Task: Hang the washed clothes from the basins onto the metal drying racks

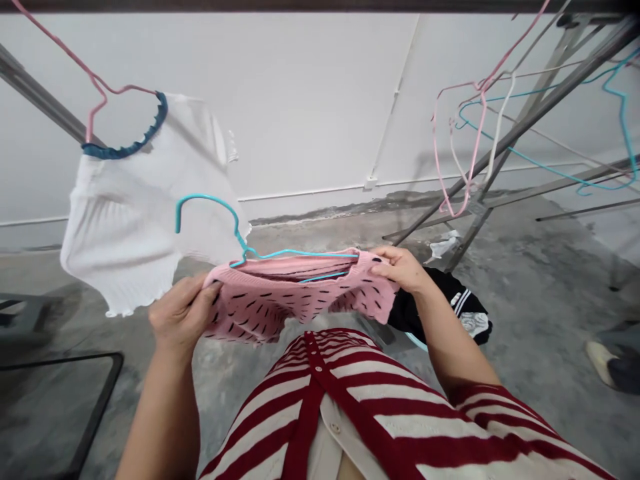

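A pink knit top with short black dashes [305, 297] is stretched between my two hands in front of my body. Inside its neckline sits a blue hanger [235, 217], its hook sticking up and to the left. My left hand [183, 310] pinches the top at its left shoulder. At the right shoulder, my right hand [403, 268] grips the fabric with the thumb on the outer side. Most of the hanger's lower part is hidden within the cloth.
To the left a white top with a blue collar [145, 180] hangs on a pink hanger [93, 80]. Empty pink hangers [483, 100] and blue hangers [623, 100] hang at right on a metal rack [530, 120]. Dark clothing [450, 300] lies low beside my right arm.
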`<state>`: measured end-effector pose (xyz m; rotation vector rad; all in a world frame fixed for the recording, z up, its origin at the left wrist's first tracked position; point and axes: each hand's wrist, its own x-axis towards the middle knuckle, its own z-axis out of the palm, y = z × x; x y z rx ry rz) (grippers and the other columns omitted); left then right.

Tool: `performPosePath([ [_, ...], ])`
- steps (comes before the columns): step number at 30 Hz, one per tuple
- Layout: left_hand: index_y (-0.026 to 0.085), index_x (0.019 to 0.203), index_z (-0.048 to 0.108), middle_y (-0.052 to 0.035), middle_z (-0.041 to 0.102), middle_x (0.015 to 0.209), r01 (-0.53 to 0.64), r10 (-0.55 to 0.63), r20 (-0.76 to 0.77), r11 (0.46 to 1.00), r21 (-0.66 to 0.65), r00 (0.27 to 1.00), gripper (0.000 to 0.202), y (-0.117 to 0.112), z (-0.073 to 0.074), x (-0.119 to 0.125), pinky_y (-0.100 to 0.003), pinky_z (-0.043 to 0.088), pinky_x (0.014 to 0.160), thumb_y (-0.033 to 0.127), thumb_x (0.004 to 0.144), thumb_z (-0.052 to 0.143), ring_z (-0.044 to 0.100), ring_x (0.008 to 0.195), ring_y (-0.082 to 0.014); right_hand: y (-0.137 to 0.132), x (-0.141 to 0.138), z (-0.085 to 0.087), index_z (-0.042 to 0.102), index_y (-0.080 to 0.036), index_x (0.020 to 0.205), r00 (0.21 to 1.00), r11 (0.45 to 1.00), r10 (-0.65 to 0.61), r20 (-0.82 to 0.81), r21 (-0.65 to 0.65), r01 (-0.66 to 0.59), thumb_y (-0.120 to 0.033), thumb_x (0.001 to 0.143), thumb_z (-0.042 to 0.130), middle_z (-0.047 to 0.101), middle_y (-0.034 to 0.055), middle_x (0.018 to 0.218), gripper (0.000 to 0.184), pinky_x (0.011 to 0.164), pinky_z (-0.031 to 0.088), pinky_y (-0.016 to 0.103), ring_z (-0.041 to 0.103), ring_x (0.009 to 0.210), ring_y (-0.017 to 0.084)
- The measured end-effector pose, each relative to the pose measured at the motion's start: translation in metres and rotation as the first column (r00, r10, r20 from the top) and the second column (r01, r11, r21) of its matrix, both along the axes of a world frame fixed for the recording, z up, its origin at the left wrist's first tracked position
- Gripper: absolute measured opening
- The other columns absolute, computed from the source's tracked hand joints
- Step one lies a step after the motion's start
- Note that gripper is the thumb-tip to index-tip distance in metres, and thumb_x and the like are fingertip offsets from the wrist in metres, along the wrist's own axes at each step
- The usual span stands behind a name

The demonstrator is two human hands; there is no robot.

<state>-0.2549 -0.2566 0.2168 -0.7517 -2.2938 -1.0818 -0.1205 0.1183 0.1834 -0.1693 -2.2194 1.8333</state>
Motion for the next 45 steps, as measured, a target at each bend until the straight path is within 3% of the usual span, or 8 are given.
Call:
performPosePath([
  [5, 0.02, 0.084, 0.071, 0.0019, 0.059, 0.061, 0.039, -0.04, -0.007, 0.988, -0.151, 0.999, 0.021, 0.002, -0.006, 0.0, -0.022, 0.038, 0.056, 0.035, 0.084, 0.055, 0.052, 0.057, -0.0105, 0.006, 0.0, 0.019, 0.063, -0.017, 0.07, 0.991, 0.914, -0.034, -0.127, 0.397, 0.082, -0.044, 0.071, 0.07, 0.057, -0.0007, 0.065, 0.028, 0.058, 0.04, 0.023, 0.049, 0.06, 0.01],
  [14, 0.02, 0.078, 0.071, 0.0018, 0.059, 0.061, 0.108, -0.092, 0.118, 0.984, -0.144, 0.989, 0.023, 0.009, -0.019, 0.0, -0.021, 0.039, 0.054, 0.035, 0.084, 0.054, 0.052, 0.057, -0.011, 0.002, -0.01, 0.017, 0.066, -0.022, 0.098, 0.983, 0.46, 0.065, -0.17, 0.879, 0.122, -0.038, 0.09, 0.049, 0.061, 0.0042, 0.079, 0.025, 0.062, 0.036, 0.024, 0.053, 0.071, 0.014],
  [17, 0.019, 0.085, 0.072, -0.0003, 0.063, 0.066, 0.201, -0.192, 0.116, 0.977, -0.073, 0.975, 0.024, 0.012, -0.021, 0.0, -0.022, 0.043, 0.059, 0.033, 0.086, 0.053, 0.054, 0.061, -0.0118, 0.002, -0.014, 0.018, 0.067, -0.02, 0.087, 0.963, 0.388, 0.187, -0.193, 0.915, 0.108, -0.04, 0.092, 0.042, 0.059, 0.0055, 0.073, 0.032, 0.064, 0.035, 0.027, 0.051, 0.07, 0.015],
  [21, 0.018, 0.083, 0.072, -0.0009, 0.062, 0.063, 0.271, -0.26, 0.117, 0.959, -0.089, 0.959, 0.026, 0.019, -0.03, -0.002, -0.023, 0.043, 0.059, 0.032, 0.087, 0.051, 0.055, 0.06, -0.0119, -0.009, -0.02, 0.026, 0.066, -0.019, 0.085, 0.911, 0.504, 0.39, -0.134, 0.859, -0.09, -0.039, 0.093, 0.042, 0.059, 0.0045, 0.069, 0.032, 0.066, 0.038, 0.027, 0.051, 0.068, 0.015],
  [28, 0.019, 0.08, 0.07, -0.0003, 0.061, 0.063, 0.3, -0.284, 0.136, 0.946, -0.125, 0.949, 0.031, 0.026, -0.033, 0.003, -0.022, 0.042, 0.06, 0.036, 0.09, 0.047, 0.054, 0.06, -0.0114, -0.031, -0.025, 0.045, 0.069, -0.019, 0.086, 0.878, 0.623, 0.476, -0.045, 0.722, -0.301, -0.038, 0.09, 0.047, 0.068, 0.0044, 0.074, 0.029, 0.062, 0.043, 0.023, 0.06, 0.067, 0.013],
  [33, 0.019, 0.1, 0.067, -0.0054, 0.068, 0.096, 0.238, -0.228, 0.141, 0.969, -0.06, 0.963, 0.031, 0.008, -0.039, -0.006, -0.03, 0.045, 0.085, 0.041, 0.078, 0.064, 0.059, 0.09, -0.0185, 0.003, -0.01, 0.056, 0.071, -0.024, 0.088, 0.93, 0.763, 0.318, -0.182, 0.632, -0.137, -0.036, 0.082, 0.06, 0.071, 0.0023, 0.077, 0.017, 0.059, 0.048, 0.025, 0.063, 0.064, 0.016],
  [39, 0.016, 0.071, 0.066, -0.001, 0.064, 0.069, 0.098, -0.185, 0.417, 0.971, 0.219, 0.89, 0.024, -0.019, -0.059, -0.017, -0.025, 0.047, 0.066, 0.037, 0.078, 0.058, 0.058, 0.068, -0.0145, 0.033, 0.006, 0.034, 0.072, -0.021, 0.083, 0.978, 0.858, 0.082, -0.191, 0.513, 0.028, -0.04, 0.075, 0.067, 0.073, 0.0041, 0.078, 0.022, 0.059, 0.052, 0.027, 0.065, 0.065, 0.018],
  [45, 0.017, 0.073, 0.068, -0.0003, 0.066, 0.07, -0.027, -0.147, 0.441, 0.931, 0.365, 0.885, 0.019, -0.025, -0.028, -0.01, -0.024, 0.048, 0.064, 0.035, 0.068, 0.069, 0.059, 0.068, -0.0143, 0.024, 0.007, -0.002, 0.073, -0.02, 0.074, 0.989, 0.917, -0.051, -0.141, 0.386, 0.102, -0.047, 0.066, 0.072, 0.071, 0.0033, 0.071, 0.028, 0.058, 0.052, 0.027, 0.064, 0.062, 0.017],
])
